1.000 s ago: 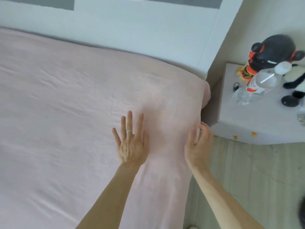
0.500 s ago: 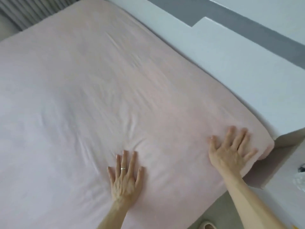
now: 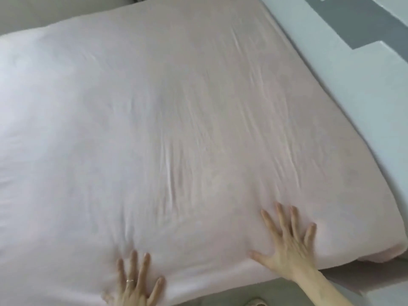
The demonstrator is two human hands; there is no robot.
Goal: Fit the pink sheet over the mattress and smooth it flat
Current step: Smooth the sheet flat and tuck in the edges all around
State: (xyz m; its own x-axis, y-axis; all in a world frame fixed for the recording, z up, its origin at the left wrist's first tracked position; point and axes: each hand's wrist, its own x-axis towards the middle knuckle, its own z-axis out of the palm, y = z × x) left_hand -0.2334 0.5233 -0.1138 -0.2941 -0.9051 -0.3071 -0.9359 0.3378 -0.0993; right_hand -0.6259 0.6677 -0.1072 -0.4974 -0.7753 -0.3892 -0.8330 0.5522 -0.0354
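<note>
The pink sheet [image 3: 176,129] covers the whole mattress, which fills most of the head view. Long shallow wrinkles run across its middle and towards my hands. My left hand [image 3: 136,286], with a ring on one finger, lies flat on the sheet at the near edge, fingers apart. To its right, my right hand [image 3: 289,248] also presses flat on the sheet with fingers spread, close to the near right corner. Neither hand holds any cloth. The sheet wraps down over the near right corner [image 3: 386,252].
A pale grey padded headboard [image 3: 353,89] runs along the right side of the bed, with a darker grey wall band above it. Grey floor [image 3: 254,292] shows below the near edge, with the toe of a slipper [image 3: 256,302].
The view has swung left, away from the nightstand, and shows much more of the bed. Both hands have slid along the sheet, the right one from the side edge onto the top.
</note>
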